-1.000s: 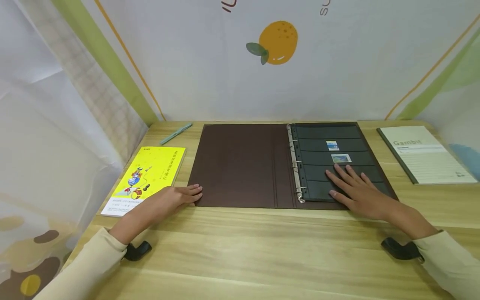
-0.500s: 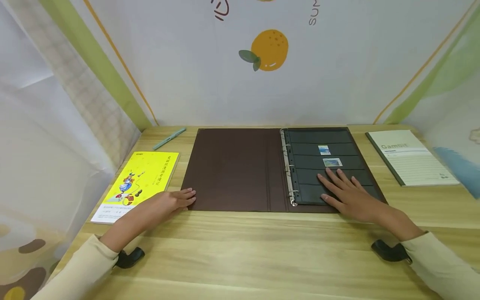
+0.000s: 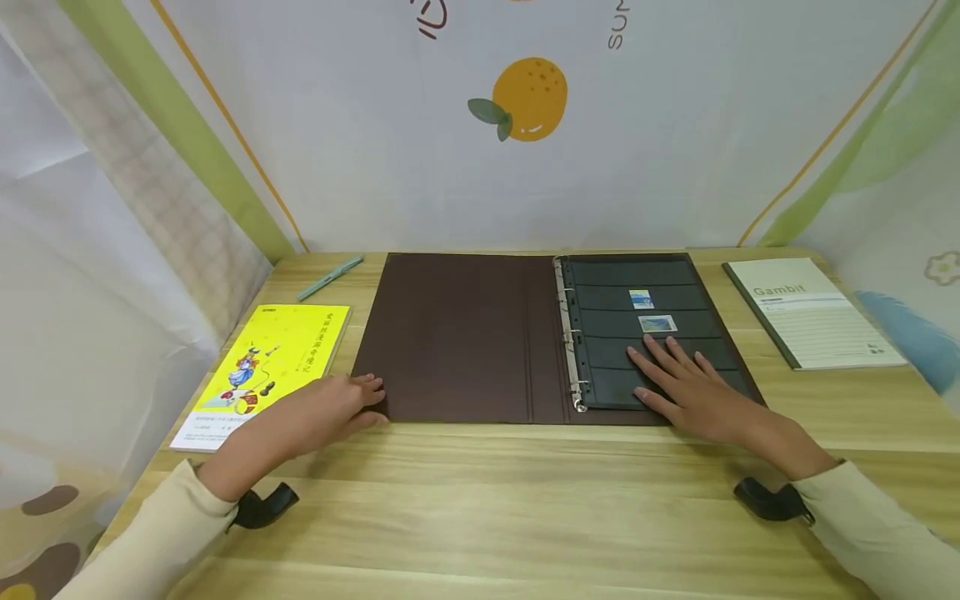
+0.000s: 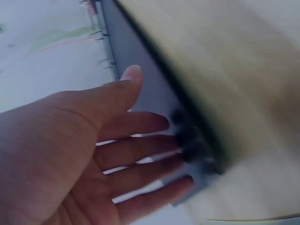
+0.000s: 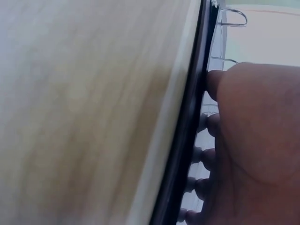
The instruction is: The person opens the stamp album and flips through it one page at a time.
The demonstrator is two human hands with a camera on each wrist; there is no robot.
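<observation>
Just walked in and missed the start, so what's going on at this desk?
A person sits at a wooden table with a brown ring binder lying open. The right hand rests flat on a dark pocket page that holds two stamps. The left hand touches the near left corner of the cover. A yellow book, a green pen and a notebook lie to the sides.
</observation>
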